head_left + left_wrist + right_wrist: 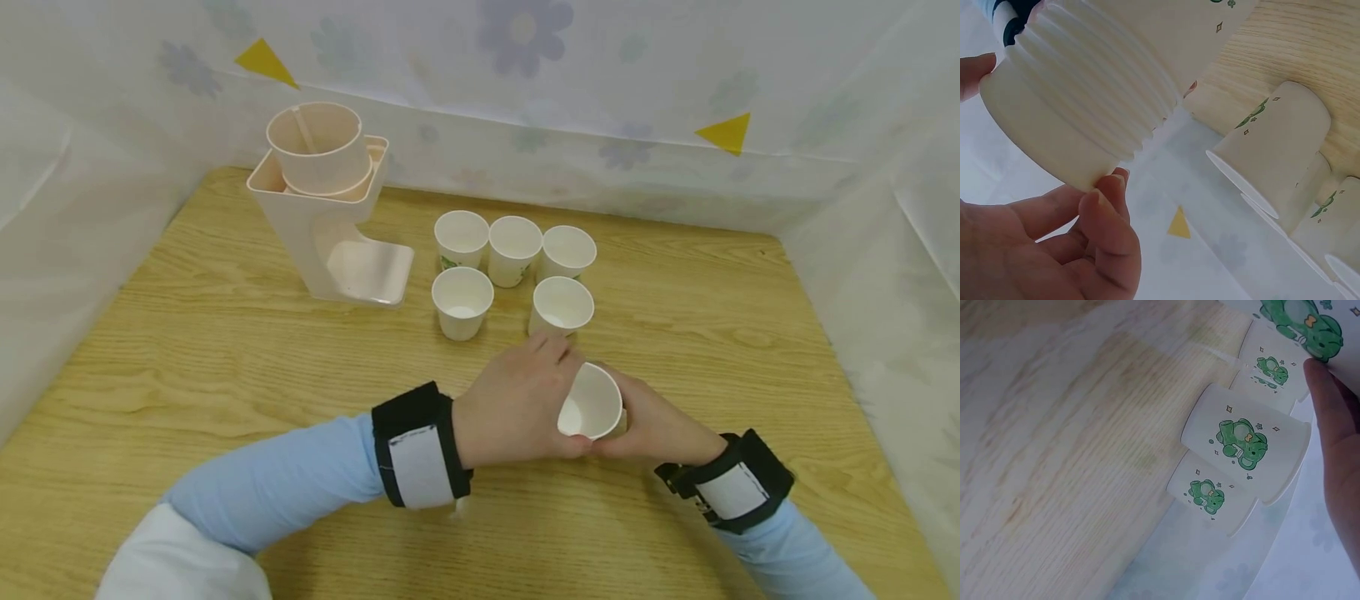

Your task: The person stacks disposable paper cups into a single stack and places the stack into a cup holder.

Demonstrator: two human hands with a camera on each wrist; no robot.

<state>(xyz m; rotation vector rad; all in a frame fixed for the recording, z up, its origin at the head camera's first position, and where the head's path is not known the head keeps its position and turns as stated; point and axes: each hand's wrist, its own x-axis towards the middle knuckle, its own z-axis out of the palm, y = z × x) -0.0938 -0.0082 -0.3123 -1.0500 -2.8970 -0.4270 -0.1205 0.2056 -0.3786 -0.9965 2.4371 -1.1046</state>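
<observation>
A stack of nested white paper cups point(592, 407) is held between both hands in front of me, mouth up in the head view. My left hand point(517, 404) pinches the rim of the top cup, fingers on the far side and thumb near. Around the stack's right side, my right hand point(651, 417) grips the outer wall. In the left wrist view several stacked rims point(1088, 87) show as ridges. The right wrist view catches a green bear print on the held cup point(1304, 325), beside the right hand's fingers point(1335, 419).
Beyond the hands, several single paper cups stand upright, including a front left cup point(462, 304) and a front right cup point(562, 304). A cream dispenser-like stand point(300, 225) with a round container on top is at the back left. White curtain point(465, 125) surrounds the wooden table point(247, 358).
</observation>
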